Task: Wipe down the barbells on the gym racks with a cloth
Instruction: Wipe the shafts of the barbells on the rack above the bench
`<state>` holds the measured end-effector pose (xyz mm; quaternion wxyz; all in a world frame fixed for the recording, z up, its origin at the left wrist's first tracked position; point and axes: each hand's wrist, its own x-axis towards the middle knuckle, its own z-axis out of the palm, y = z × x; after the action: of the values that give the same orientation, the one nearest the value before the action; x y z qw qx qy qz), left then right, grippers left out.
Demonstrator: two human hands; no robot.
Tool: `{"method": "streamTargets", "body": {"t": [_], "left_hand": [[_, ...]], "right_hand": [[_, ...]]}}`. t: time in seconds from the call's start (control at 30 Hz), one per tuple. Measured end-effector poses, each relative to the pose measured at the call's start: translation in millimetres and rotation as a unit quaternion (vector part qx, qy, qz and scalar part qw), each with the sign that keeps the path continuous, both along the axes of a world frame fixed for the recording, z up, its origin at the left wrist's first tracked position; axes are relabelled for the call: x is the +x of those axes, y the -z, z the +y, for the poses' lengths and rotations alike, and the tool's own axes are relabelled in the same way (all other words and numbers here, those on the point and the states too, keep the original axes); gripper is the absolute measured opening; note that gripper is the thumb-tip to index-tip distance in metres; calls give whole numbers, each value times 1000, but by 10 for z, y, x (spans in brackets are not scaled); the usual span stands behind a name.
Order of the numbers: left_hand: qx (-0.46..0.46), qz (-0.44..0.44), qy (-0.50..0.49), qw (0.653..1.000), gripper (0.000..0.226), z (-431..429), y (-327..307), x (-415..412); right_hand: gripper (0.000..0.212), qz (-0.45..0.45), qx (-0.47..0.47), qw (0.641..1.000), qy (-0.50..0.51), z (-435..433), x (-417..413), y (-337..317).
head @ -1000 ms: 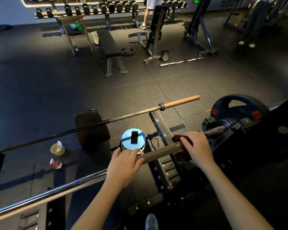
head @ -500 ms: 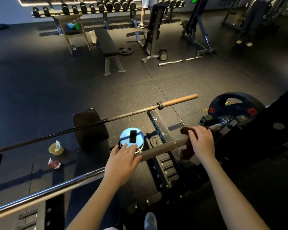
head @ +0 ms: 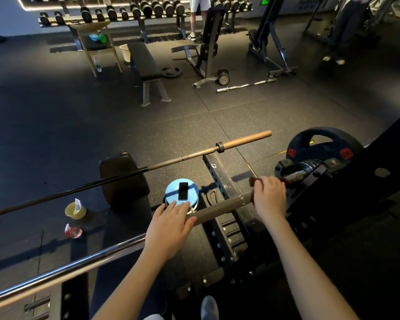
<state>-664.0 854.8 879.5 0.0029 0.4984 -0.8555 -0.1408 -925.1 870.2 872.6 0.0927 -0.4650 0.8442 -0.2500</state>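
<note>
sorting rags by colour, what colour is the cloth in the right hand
Dark brown cloth, gripped round the bar by the right hand; head view.

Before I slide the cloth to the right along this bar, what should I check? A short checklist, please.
1. Cloth wrapped round the bar under the right hand: ok.
2. Left hand steadying the bar: ok, it rests flat on it.
3. Room to the right: not ok, the weight plate sits close beyond the right hand.
4. Phone on the blue disc clear of the left hand: cannot tell, they overlap in this view.
5. Bar seated in the rack: cannot tell, hidden.
</note>
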Motion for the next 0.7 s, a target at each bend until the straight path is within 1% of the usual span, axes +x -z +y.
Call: {"method": "streamTargets", "body": {"t": [0.07, 0.13, 0.17, 0.23, 0.3, 0.33, 0.37, 0.43, 0.5, 0.53, 0.6, 0.67, 0.7], "left_hand": [[1, 5, 2, 1000, 90, -4, -3, 2], [1, 5, 2, 1000, 91, -10, -17, -4], [-1, 5, 3, 1000, 91, -11, -21, -7], [-4, 7, 2, 1000, 90, -2, -24, -9], [-3, 13, 2, 1000, 89, -2, -29, -3], [-2, 16, 3, 1000, 89, 0, -34, 0], [1, 18, 4, 1000, 88, 7, -44, 1], [9, 14, 7, 1000, 81, 10, -69, 1], [17, 8, 8, 1000, 73, 7, -86, -5], [18, 7, 8, 1000, 72, 6, -94, -9], [16, 7, 9, 1000, 78, 6, -88, -5], [15, 9, 10, 1000, 82, 1, -69, 8], [15, 8, 11, 1000, 83, 0, -63, 14]], "right_hand": [[29, 16, 1, 995, -99, 92, 97, 18], [31, 51, 35, 982, -176, 103, -59, -44], [32, 62, 51, 981, -177, 69, -162, -57], [32, 62, 51, 990, -120, 2, -243, -67], [29, 30, 24, 998, -50, -25, -37, -47], [28, 21, 13, 999, -45, -6, 112, -21], [28, 20, 11, 997, -74, 32, 227, 26], [32, 35, 18, 984, -172, 109, 291, 31], [41, 65, 45, 973, -216, 90, 114, -7], [44, 81, 60, 973, -208, 57, 16, -13], [42, 100, 73, 984, -132, 9, -51, -14], [33, 58, 37, 996, -53, -4, 170, -22], [30, 38, 23, 998, -47, 6, 301, 3]]}}
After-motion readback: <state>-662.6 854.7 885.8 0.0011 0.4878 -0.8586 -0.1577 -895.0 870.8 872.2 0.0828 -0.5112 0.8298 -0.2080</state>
